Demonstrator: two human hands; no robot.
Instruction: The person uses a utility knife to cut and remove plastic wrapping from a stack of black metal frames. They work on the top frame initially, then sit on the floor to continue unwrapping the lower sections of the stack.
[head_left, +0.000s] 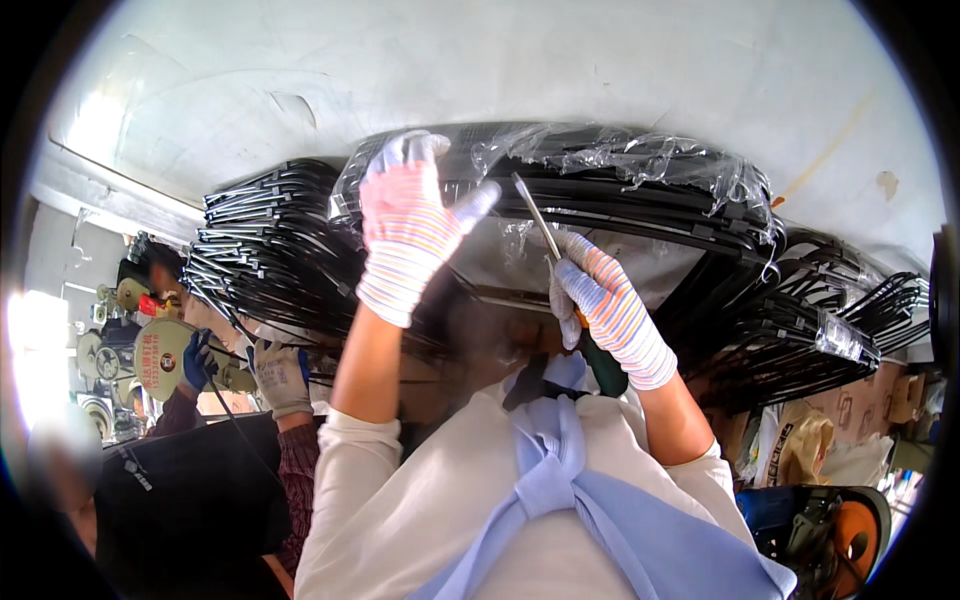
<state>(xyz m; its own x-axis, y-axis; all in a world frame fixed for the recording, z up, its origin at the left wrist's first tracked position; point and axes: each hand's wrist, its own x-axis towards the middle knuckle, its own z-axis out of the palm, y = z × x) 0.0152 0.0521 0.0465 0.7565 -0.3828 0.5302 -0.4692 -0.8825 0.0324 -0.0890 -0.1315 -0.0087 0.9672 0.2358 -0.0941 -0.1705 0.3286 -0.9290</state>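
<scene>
My left hand, in a striped knit glove, is raised at the near edge of a plastic-wrapped bundle of black strips. Its thumb stands apart from the fingers, and nothing shows in its grasp. My right hand, gloved alike, is closed round a screwdriver. The bare metal shaft points up and left toward the bundle, while most of the handle is hidden in the glove. Clear plastic film lies wrinkled and loose over the bundle's far side.
Bundles of thin black rods hang out at the left; more black bundles lie at the right. Another person's gloved hands work at the left near a round machine wheel. Bags stand lower right.
</scene>
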